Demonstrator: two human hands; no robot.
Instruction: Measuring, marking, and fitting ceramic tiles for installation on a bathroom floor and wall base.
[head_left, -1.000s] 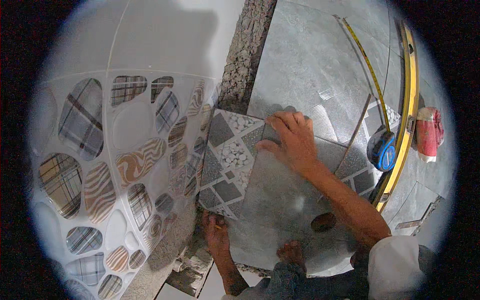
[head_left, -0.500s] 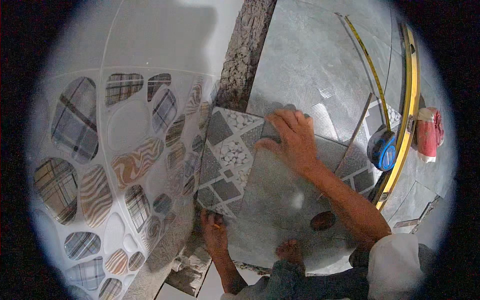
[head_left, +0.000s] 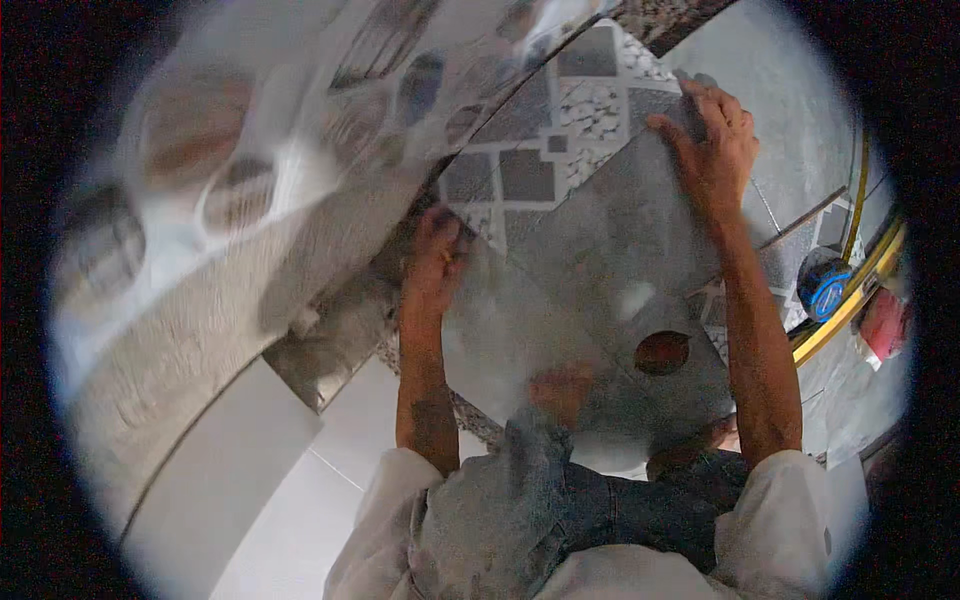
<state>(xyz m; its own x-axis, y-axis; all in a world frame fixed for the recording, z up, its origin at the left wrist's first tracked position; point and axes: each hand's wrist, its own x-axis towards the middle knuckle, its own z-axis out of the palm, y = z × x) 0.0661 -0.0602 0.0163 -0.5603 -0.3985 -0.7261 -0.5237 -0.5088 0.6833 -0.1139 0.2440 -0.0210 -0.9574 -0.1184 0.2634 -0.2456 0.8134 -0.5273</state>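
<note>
A grey and white tile patterned with squares and pebbles [head_left: 590, 105] lies along the foot of the wall. My left hand [head_left: 435, 255] is at its near-left end, fingers curled against the edge; the fingertips are dark and partly blurred. My right hand [head_left: 718, 150] rests at the tile's far-right side, fingers spread over the edge and thumb apart on the surface. Plain grey floor tile [head_left: 590, 250] stretches between my arms, with a dark brown oval [head_left: 662, 353] on it. My bare foot [head_left: 562, 390] is below.
Pebble-patterned wall tiles [head_left: 420, 85], smeared by motion, rise at the left. Rough mortar [head_left: 680, 20] shows at the top. On the right are a blue tape measure [head_left: 828, 297], a yellow level [head_left: 862, 285] and a red and white packet [head_left: 885, 325]. White tiles [head_left: 300, 525] lie lower left.
The view has swung round, so the wall and patterned tile now slant up to the right, and more of my arms shows. Both hands keep to the same ends of the tile.
</note>
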